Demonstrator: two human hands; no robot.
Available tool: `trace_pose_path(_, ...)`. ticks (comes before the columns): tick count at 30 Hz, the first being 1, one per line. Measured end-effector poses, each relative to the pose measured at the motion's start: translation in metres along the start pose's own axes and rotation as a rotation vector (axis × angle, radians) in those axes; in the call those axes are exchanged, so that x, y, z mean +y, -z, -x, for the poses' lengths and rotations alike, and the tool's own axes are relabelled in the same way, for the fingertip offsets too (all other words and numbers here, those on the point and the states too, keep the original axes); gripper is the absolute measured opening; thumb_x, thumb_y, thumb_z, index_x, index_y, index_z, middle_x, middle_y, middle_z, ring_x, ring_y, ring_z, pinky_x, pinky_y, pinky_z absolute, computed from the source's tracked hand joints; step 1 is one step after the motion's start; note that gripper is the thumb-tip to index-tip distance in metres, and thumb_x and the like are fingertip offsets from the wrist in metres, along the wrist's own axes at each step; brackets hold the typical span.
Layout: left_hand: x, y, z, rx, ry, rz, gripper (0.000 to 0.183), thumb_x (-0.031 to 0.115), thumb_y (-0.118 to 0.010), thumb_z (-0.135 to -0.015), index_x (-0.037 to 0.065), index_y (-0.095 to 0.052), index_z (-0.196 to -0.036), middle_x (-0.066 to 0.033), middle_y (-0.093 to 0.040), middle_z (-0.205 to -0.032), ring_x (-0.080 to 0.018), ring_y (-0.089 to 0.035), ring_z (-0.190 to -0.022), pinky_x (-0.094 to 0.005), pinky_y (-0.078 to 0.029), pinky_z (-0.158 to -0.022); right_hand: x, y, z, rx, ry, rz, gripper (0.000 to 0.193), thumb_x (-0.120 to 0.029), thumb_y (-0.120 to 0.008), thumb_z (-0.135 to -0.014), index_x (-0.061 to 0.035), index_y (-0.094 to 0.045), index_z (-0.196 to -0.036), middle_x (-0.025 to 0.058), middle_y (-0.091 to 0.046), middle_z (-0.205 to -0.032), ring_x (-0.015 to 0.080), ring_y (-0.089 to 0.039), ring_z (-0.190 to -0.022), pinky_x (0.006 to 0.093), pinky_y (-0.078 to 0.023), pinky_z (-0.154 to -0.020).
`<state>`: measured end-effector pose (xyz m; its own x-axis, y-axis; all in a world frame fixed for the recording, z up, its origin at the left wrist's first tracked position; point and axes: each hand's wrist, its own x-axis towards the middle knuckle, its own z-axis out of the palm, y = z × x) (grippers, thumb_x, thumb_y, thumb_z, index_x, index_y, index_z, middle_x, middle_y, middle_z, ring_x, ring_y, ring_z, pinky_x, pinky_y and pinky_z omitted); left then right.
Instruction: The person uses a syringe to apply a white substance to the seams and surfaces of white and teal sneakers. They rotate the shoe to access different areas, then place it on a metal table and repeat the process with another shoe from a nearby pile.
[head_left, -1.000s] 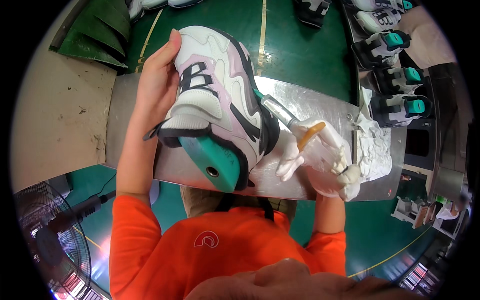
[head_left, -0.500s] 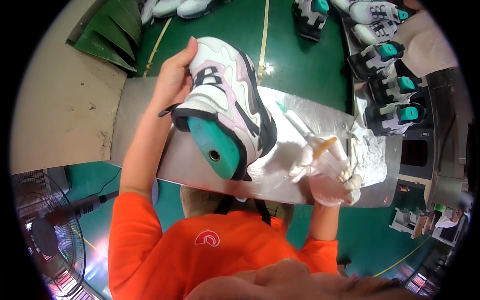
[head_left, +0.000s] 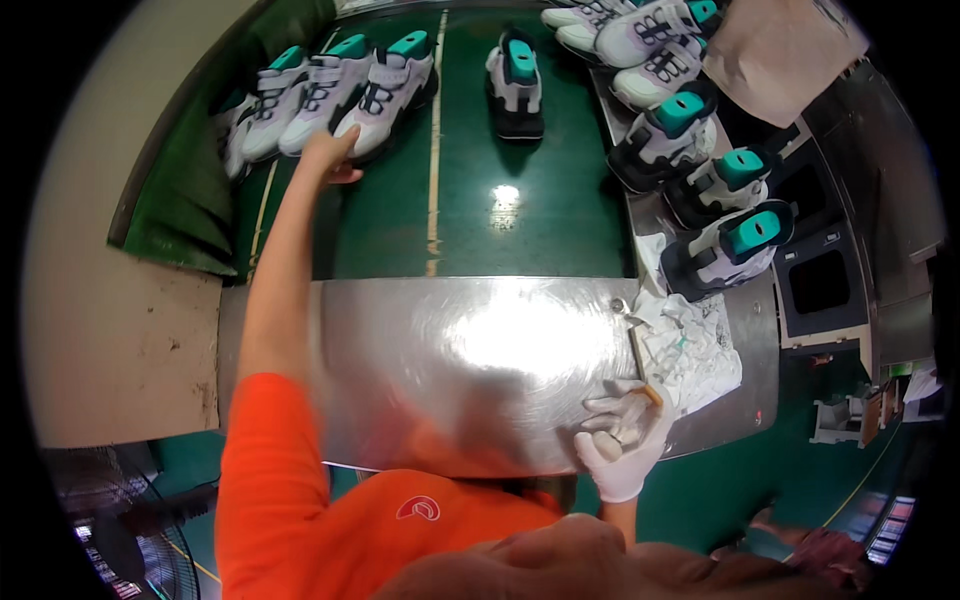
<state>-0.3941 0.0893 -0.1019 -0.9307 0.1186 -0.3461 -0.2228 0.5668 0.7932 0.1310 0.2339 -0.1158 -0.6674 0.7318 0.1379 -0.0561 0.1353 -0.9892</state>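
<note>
My bare left hand (head_left: 328, 160) reaches to the far left, thumb over the toe of a white, lilac and black sneaker (head_left: 385, 100), the rightmost of a row. Its fingers are bent below the toe and partly hidden. The teal insert in the shoe's opening points away from me. On the right, my right hand (head_left: 628, 435) wears a white glove with a yellowish band (head_left: 652, 395) on one finger. Its fingers are curled above the steel table. A slim white brush with a teal tip (head_left: 683, 343) shows beyond them, hard to separate from the white paper behind.
A single sneaker (head_left: 515, 85) stands heel toward me on the green belt (head_left: 490, 230). More sneakers (head_left: 715, 250) line the right side. Crumpled white paper (head_left: 700, 370) lies on the metal table (head_left: 400, 350). A green flap (head_left: 185, 180) and a fan (head_left: 130, 530) are at left.
My left hand has carried the sneaker from above the table to the far-left row, turning its toe toward me. My right hand has lowered slightly, and the view has tilted up.
</note>
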Motion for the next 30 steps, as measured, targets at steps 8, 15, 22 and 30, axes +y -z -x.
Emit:
trace_pose_path(8,0.206,-0.148,0.032,0.258,-0.702,-0.614,0.082,0.057,-0.065,-0.08,-0.009,-0.045,-0.125,-0.0281,-0.06,-0.119,-0.0406,-0.059,-0.112,-0.0466,-0.049,-0.092,-0.01,0.003,-0.003,0.064,-0.171,-0.101,0.104,0.0,-0.081,-0.059,0.0023,-0.021,-0.144,0.0165,-0.053,-0.112,0.0217,-0.062,-0.088,0.0288,-0.054,-0.068)
trace_pose_path(15,0.185,-0.192,0.02,0.146,-0.599,-0.463,0.066,0.03,-0.069,-0.073,-0.005,-0.041,-0.121,-0.028,-0.06,-0.119,-0.0403,-0.06,-0.11,-0.0444,-0.05,-0.091,-0.006,0.006,-0.003,0.019,-0.274,-0.037,0.089,-0.002,-0.083,-0.06,0.0022,-0.034,-0.133,0.0143,-0.054,-0.11,0.0179,-0.062,-0.086,0.0282,-0.053,-0.068)
trace_pose_path(22,0.071,-0.084,0.187,0.043,-1.643,-0.507,0.044,0.009,-0.071,-0.08,0.003,-0.048,-0.118,-0.0211,-0.053,-0.126,-0.0401,-0.054,-0.111,-0.0419,-0.048,-0.09,-0.005,0.009,-0.011,-0.031,-0.058,0.045,0.085,-0.008,-0.083,-0.062,-0.0009,-0.036,-0.133,0.0136,-0.054,-0.111,0.0177,-0.062,-0.089,0.0297,-0.051,-0.079)
trace_pose_path(30,-0.075,0.054,0.339,-0.139,-1.858,-0.757,0.027,0.009,-0.065,-0.077,0.004,-0.056,-0.102,-0.0243,-0.057,-0.12,-0.0466,-0.056,-0.111,-0.0605,-0.046,-0.091,-0.059,0.037,0.019,-0.145,-0.201,0.04,0.069,0.004,-0.067,-0.067,0.0011,-0.041,-0.131,0.0151,-0.058,-0.107,0.0234,-0.065,-0.088,0.0316,-0.054,-0.076)
